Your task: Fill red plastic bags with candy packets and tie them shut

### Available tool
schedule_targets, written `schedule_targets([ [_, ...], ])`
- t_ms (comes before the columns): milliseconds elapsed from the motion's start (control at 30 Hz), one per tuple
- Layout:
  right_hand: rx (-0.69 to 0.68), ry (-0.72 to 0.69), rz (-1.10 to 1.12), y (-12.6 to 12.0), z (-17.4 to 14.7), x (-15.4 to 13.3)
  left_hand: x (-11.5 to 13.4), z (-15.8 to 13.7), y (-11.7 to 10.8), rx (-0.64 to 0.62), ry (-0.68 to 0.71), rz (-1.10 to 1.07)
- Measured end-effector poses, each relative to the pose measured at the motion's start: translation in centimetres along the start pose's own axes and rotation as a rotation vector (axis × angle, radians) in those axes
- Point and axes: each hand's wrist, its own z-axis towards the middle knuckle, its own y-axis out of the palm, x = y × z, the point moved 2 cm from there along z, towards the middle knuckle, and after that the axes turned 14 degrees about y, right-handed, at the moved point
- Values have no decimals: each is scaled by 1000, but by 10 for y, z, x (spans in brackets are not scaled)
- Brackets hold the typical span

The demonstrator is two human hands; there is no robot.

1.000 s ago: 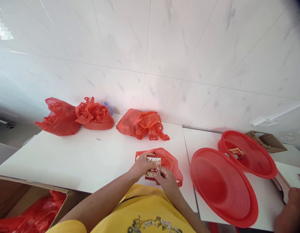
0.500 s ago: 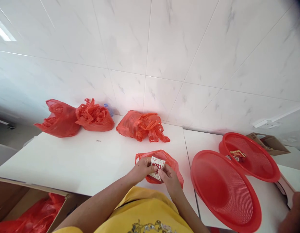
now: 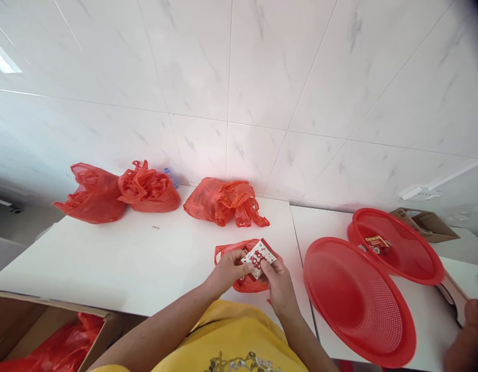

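Both hands grip a small white-and-red printed packet (image 3: 257, 256) above the table. My left hand (image 3: 229, 271) pinches its left edge, and my right hand (image 3: 280, 283) has its thumb on the lower right face. A dark red strip shows along the packet's upper edge; whether that is a second piece I cannot tell. Directly underneath lies an opened red plastic bag (image 3: 250, 284), with some red-and-white items just visible inside. The hands partly cover it.
Filled red plastic bags (image 3: 99, 199) line the wall, beside a blue-capped bottle (image 3: 171, 178). Two red baskets (image 3: 351, 294) stand on the right, the farther one holding small packets (image 3: 378, 244). A cardboard box (image 3: 104, 330) with red bags sits lower left. Another person's hand (image 3: 471, 330) shows at right.
The packet has turned from upright to tilted, its top leaning right, and a dark red edge now shows. My right hand has shifted slightly right, and more of the bag's contents is visible.
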Motion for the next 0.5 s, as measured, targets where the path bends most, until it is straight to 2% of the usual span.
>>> schedule_targets([
  [167, -15, 12, -99, -1, -2, -3, 4, 0, -4, 72, -31, 28],
  [300, -50, -28, -110, -3, -5, -11, 9, 0, -7, 58, -10, 81],
  [500, -149, -6, -35, -1, -6, -16, 10, -1, -3, 23, -13, 114],
])
